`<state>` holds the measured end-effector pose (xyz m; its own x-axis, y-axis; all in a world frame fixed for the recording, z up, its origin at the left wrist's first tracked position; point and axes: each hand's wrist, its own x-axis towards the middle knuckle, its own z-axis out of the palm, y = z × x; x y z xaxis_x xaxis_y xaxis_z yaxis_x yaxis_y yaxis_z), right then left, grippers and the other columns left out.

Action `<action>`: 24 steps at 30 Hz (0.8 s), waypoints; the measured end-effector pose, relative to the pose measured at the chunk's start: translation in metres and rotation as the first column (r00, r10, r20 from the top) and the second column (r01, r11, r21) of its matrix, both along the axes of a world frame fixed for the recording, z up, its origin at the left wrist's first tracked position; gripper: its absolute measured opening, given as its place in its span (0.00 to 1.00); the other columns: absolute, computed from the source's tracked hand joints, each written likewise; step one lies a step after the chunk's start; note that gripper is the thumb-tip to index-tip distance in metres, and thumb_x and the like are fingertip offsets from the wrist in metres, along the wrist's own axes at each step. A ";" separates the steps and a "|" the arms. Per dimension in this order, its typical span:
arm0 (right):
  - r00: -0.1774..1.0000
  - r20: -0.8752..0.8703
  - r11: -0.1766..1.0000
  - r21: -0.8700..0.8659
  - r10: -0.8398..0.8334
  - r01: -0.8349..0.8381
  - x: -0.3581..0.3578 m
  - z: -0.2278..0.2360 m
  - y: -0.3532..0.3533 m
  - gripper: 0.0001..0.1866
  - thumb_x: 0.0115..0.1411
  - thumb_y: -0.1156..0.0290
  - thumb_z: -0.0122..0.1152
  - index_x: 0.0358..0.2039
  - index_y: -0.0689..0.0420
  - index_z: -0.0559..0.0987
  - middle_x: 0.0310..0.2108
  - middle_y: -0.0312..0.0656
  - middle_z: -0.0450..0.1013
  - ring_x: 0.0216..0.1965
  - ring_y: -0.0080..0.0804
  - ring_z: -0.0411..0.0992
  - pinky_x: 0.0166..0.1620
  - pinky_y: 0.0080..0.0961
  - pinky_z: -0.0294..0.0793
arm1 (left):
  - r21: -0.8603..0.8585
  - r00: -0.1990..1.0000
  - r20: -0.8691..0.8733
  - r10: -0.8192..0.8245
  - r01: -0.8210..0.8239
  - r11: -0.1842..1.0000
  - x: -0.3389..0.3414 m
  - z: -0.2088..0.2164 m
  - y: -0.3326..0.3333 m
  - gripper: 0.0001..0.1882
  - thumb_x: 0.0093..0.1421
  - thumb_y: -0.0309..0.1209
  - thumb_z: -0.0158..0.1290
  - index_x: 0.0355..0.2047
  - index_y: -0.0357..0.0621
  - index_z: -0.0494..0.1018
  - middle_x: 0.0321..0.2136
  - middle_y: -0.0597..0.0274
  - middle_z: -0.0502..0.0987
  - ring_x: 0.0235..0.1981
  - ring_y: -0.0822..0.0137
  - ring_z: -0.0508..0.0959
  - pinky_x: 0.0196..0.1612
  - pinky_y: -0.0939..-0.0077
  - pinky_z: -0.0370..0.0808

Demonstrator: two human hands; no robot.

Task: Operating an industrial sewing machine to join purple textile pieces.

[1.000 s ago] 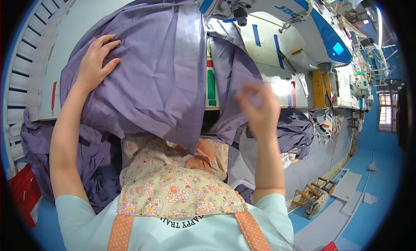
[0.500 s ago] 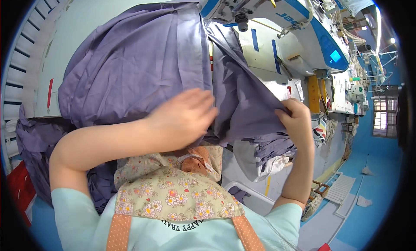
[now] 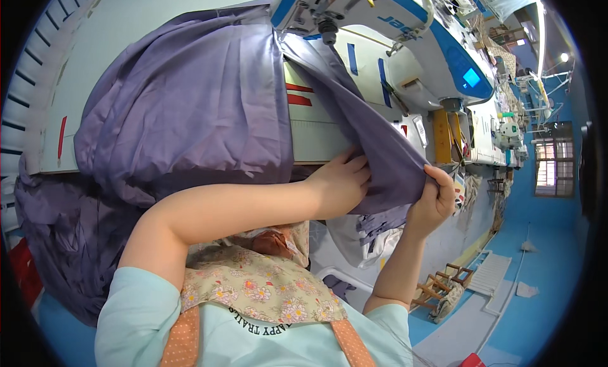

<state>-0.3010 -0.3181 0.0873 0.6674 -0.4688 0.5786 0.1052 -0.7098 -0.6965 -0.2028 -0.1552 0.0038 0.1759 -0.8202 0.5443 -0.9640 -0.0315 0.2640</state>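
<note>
A large piece of purple fabric [image 3: 190, 107] lies gathered over the sewing table and hangs past its front edge. From under the sewing machine head [image 3: 348, 12], a narrower purple panel [image 3: 396, 161] stretches toward me on the right. Thumb and fingers of my right hand [image 3: 434, 199] pinch this panel's outer edge. My left hand [image 3: 345, 184] has its fingers curled onto the panel's inner edge; its fingertips are partly hidden by the cloth. Between the two fabric parts, the pale tabletop shows with red tape strips [image 3: 299, 93].
Blue tape strips [image 3: 384, 82] mark the table right of the needle area. A yellow holder [image 3: 443, 137] stands beyond my right hand. Below it a white bag [image 3: 348, 240] holds more purple cloth. Wooden stools [image 3: 443, 284] are on the floor at right.
My left hand has moved right from the large fabric to the panel's inner edge. The panel has swung right, exposing tabletop between the parts. My right hand still grips its edge.
</note>
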 end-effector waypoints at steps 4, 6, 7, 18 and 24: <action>0.993 0.103 0.997 0.062 -0.051 0.045 0.010 0.001 0.006 0.12 0.58 0.89 0.51 0.32 0.63 0.82 0.32 0.38 0.77 0.35 0.23 0.73 0.44 0.18 0.71 | 0.147 0.999 -0.052 0.001 0.006 0.989 -0.006 0.020 0.032 0.07 0.50 0.32 0.54 0.26 0.44 0.79 0.32 0.61 0.76 0.41 0.59 0.75 0.48 0.59 0.76; 0.993 0.106 0.998 0.044 -0.042 0.038 0.009 0.002 0.004 0.12 0.58 0.89 0.51 0.32 0.62 0.81 0.32 0.38 0.77 0.35 0.23 0.73 0.44 0.18 0.71 | 0.098 0.989 -0.145 0.030 -0.016 0.995 -0.002 0.035 0.050 0.04 0.50 0.31 0.54 0.24 0.45 0.76 0.27 0.65 0.74 0.33 0.62 0.75 0.36 0.69 0.77; 0.994 0.107 0.999 0.022 -0.026 0.024 0.008 0.004 0.005 0.12 0.58 0.89 0.51 0.32 0.62 0.81 0.32 0.38 0.77 0.35 0.23 0.73 0.44 0.17 0.71 | 0.011 0.987 -0.161 0.030 -0.028 1.000 0.008 0.043 0.055 0.03 0.51 0.31 0.54 0.24 0.46 0.74 0.27 0.65 0.73 0.32 0.64 0.76 0.33 0.75 0.77; 0.988 0.141 0.996 -0.079 0.058 -0.048 0.009 0.015 0.018 0.13 0.54 0.92 0.49 0.29 0.62 0.79 0.29 0.39 0.78 0.31 0.23 0.74 0.40 0.17 0.71 | -0.452 0.935 -0.354 0.016 -0.185 0.873 0.081 0.063 0.022 0.09 0.61 0.24 0.57 0.42 0.39 0.78 0.39 0.57 0.80 0.43 0.53 0.78 0.46 0.62 0.75; 0.992 0.085 0.990 -0.119 0.089 -0.078 0.003 0.020 0.025 0.11 0.56 0.89 0.47 0.29 0.62 0.78 0.30 0.39 0.77 0.33 0.24 0.73 0.41 0.19 0.71 | -0.375 0.924 -0.364 -0.120 -0.028 0.927 0.069 0.079 0.013 0.07 0.57 0.27 0.61 0.37 0.41 0.79 0.34 0.58 0.78 0.39 0.54 0.78 0.42 0.63 0.75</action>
